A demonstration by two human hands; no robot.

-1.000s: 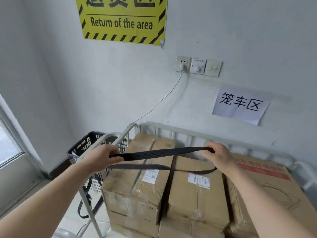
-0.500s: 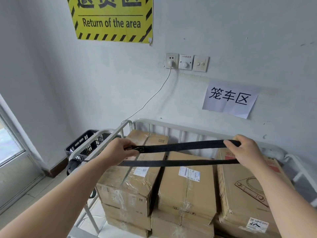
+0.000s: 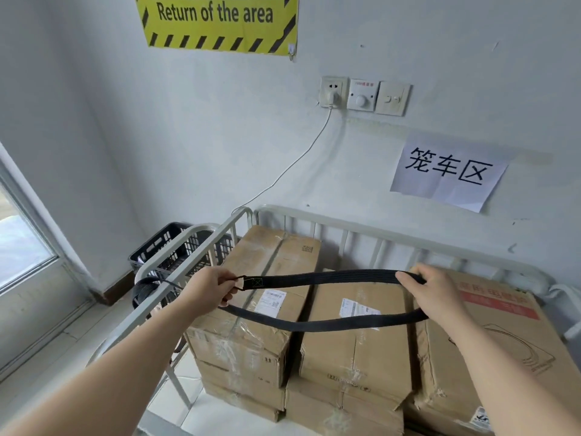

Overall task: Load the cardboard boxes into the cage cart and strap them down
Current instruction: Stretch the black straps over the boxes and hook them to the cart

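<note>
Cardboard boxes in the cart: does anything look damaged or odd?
Yes. The large right box has a crumpled, dented near corner, and the left top box wears wrinkled, peeling clear tape on its front. Nothing is spilled.

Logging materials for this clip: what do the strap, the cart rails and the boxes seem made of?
Strap: matte black woven webbing, judging by lengthwise ribs and a stitched end.
Cart rails: likely metal tube painted off-white, smooth with a slight sheen.
Boxes: brown cardboard, dull, sealed with glossy clear tape.

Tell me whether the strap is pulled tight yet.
No, the left hand and right hand hold the strap as a slack loop over the boxes.
</note>
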